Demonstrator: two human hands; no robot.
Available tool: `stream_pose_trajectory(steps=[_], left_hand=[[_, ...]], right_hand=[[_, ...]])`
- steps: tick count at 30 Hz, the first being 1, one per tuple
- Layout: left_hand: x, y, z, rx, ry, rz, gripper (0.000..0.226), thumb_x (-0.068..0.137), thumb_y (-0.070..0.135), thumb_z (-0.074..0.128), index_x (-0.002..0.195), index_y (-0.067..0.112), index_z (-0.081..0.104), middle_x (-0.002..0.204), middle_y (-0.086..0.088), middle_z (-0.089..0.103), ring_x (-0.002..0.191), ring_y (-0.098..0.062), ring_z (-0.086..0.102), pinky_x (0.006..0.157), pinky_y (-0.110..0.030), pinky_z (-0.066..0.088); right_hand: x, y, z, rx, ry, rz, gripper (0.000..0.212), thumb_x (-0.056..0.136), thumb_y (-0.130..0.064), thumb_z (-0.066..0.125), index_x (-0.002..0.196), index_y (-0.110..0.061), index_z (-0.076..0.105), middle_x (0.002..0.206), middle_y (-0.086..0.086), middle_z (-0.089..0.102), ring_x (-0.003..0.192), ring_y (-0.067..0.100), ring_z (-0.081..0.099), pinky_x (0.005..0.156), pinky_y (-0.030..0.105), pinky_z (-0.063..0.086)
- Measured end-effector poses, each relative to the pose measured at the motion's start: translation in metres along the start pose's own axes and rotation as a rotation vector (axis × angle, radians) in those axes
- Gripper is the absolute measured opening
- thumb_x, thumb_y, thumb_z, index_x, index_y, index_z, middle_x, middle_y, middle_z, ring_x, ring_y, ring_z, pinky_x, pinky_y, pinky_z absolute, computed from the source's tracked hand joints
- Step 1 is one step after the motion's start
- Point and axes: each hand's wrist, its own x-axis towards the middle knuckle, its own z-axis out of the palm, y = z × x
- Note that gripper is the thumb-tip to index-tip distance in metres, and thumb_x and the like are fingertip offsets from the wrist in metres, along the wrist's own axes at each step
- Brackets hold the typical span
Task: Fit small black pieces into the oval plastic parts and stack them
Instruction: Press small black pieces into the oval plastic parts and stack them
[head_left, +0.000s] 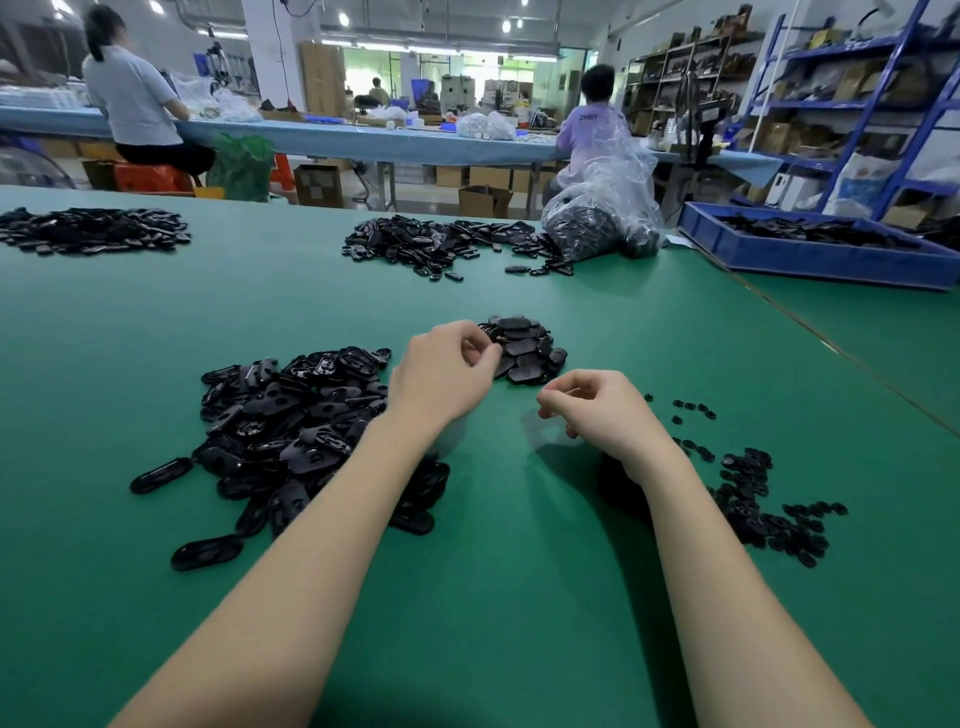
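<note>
On the left of the green table (519, 597) a loose heap of oval plastic parts (296, 431) is spread, some lying apart at its near edge. The left hand (441, 374) is held just right of that heap, its fingers curled inward with the fingertips at the near edge of the small pile of finished parts (524, 348); whether a part is pinched there cannot be told. The right hand (597, 410) is raised a little above the table, near and to the right of the finished pile, its fingers curled; whether a small black piece is held between them cannot be made out. The small black pieces (753, 493) are scattered farther right, partly hidden behind the right wrist.

The finished pile looks unevenly laid rather than squarely stacked, so it could be toppled or spread by a careless nudge from the left fingertips. A piece might also be dropped among the ovals, or seated crooked, if it is pressed without being aligned first.
</note>
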Motion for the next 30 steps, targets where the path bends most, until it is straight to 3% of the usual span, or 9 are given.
stream_pose_trajectory(steps=[4, 8, 10, 13, 16, 22, 25, 28, 30], left_hand=[[0.008, -0.024, -0.023, 0.027, -0.038, -0.066, 0.025, 0.097, 0.039, 0.051, 0.088, 0.025, 0.070, 0.086, 0.007, 0.071, 0.088, -0.023, 0.065, 0.086, -0.037, 0.054], [0.007, -0.043, -0.035, 0.164, -0.204, -0.081, 0.012, 0.092, 0.029, 0.058, 0.087, 0.033, 0.068, 0.099, 0.008, 0.072, 0.087, -0.018, 0.063, 0.089, -0.033, 0.053], [0.005, -0.044, -0.035, 0.236, -0.276, -0.068, 0.004, 0.088, 0.035, 0.065, 0.092, 0.036, 0.066, 0.102, 0.012, 0.070, 0.098, -0.015, 0.062, 0.097, -0.033, 0.050], [0.000, -0.039, -0.032, 0.332, -0.308, -0.039, 0.024, 0.084, 0.045, 0.071, 0.106, 0.035, 0.069, 0.106, 0.014, 0.069, 0.111, -0.015, 0.059, 0.103, -0.036, 0.045], [-0.003, -0.033, -0.029, 0.410, -0.304, 0.002, 0.024, 0.085, 0.041, 0.069, 0.109, 0.034, 0.070, 0.110, 0.011, 0.070, 0.113, -0.018, 0.059, 0.105, -0.038, 0.042], [-0.008, -0.027, -0.020, 0.408, -0.275, 0.068, 0.015, 0.089, 0.038, 0.069, 0.102, 0.031, 0.069, 0.102, 0.011, 0.072, 0.106, -0.016, 0.062, 0.101, -0.037, 0.045], [-0.011, -0.023, -0.015, 0.401, -0.225, 0.110, 0.012, 0.093, 0.039, 0.064, 0.100, 0.031, 0.070, 0.100, 0.011, 0.072, 0.100, -0.016, 0.064, 0.090, -0.033, 0.049], [-0.012, -0.016, -0.010, 0.217, -0.159, 0.099, 0.007, 0.093, 0.037, 0.064, 0.093, 0.033, 0.070, 0.095, 0.012, 0.072, 0.088, -0.014, 0.066, 0.077, -0.027, 0.049], [-0.011, -0.008, -0.005, 0.020, -0.146, 0.092, 0.006, 0.092, 0.033, 0.067, 0.090, 0.030, 0.072, 0.088, 0.013, 0.070, 0.076, -0.002, 0.064, 0.076, -0.021, 0.050]], right_hand=[[0.002, -0.002, 0.013, -0.195, -0.062, -0.034, 0.007, 0.087, -0.030, 0.070, 0.082, -0.027, 0.074, 0.080, -0.011, 0.077, 0.069, 0.004, 0.063, 0.069, 0.023, 0.050], [0.002, -0.002, 0.019, -0.346, -0.119, -0.049, 0.007, 0.086, -0.035, 0.071, 0.083, -0.030, 0.074, 0.083, -0.015, 0.074, 0.081, 0.005, 0.065, 0.073, 0.024, 0.050], [0.002, -0.002, 0.019, -0.361, -0.114, -0.056, 0.008, 0.087, -0.035, 0.071, 0.083, -0.030, 0.074, 0.083, -0.015, 0.073, 0.083, 0.005, 0.065, 0.074, 0.025, 0.049], [0.001, -0.003, 0.019, -0.361, -0.111, -0.059, 0.008, 0.087, -0.036, 0.071, 0.084, -0.030, 0.075, 0.084, -0.015, 0.073, 0.084, 0.005, 0.065, 0.073, 0.024, 0.049], [-0.001, -0.003, 0.019, -0.366, -0.119, -0.062, 0.008, 0.088, -0.037, 0.070, 0.085, -0.030, 0.075, 0.085, -0.014, 0.073, 0.084, 0.005, 0.065, 0.071, 0.024, 0.048], [-0.002, -0.005, 0.019, -0.366, -0.119, -0.059, 0.008, 0.088, -0.036, 0.070, 0.087, -0.029, 0.075, 0.087, -0.013, 0.073, 0.083, 0.006, 0.065, 0.072, 0.025, 0.048], [-0.002, -0.004, 0.019, -0.351, -0.119, -0.052, 0.008, 0.088, -0.036, 0.071, 0.087, -0.029, 0.075, 0.086, -0.013, 0.074, 0.078, 0.005, 0.064, 0.068, 0.024, 0.047], [-0.002, -0.003, 0.018, -0.301, -0.111, -0.052, 0.004, 0.087, -0.032, 0.071, 0.087, -0.029, 0.073, 0.084, -0.009, 0.075, 0.069, 0.005, 0.062, 0.063, 0.023, 0.044], [-0.001, -0.002, 0.016, -0.281, -0.074, -0.060, 0.002, 0.088, -0.030, 0.070, 0.086, -0.030, 0.071, 0.082, -0.008, 0.075, 0.068, 0.007, 0.063, 0.061, 0.022, 0.043]])
